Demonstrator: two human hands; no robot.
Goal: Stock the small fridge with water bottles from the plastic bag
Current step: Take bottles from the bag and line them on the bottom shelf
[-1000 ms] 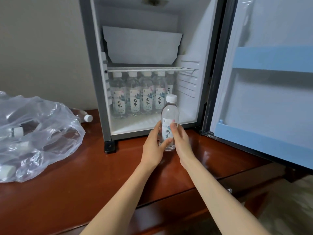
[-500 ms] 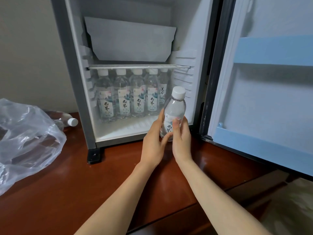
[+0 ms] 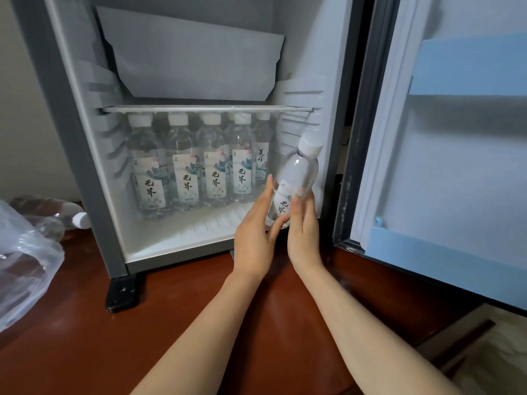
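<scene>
Holding a water bottle [image 3: 298, 172] with both hands at the front right corner of the small fridge [image 3: 65, 115].

My forearms reach over the wooden top [image 3: 85, 352]. My left hand [image 3: 253, 238] cups the bottle's left side, thumb up along it and fingers curled under its base. My right hand [image 3: 303, 232] wraps the other side, a fingertip on the label. The bottle tilts, white cap leaning right, over the fridge floor; my hands hide its base. Just beyond my left hand a row of bottles [image 3: 214, 166] stands upright beneath the wire shelf [image 3: 205, 109]. Right of my hands the fridge door [image 3: 456, 181] hangs open. Far left lies the plastic bag [image 3: 25, 266], a loose bottle [image 3: 65, 220] on its side beside it.
</scene>
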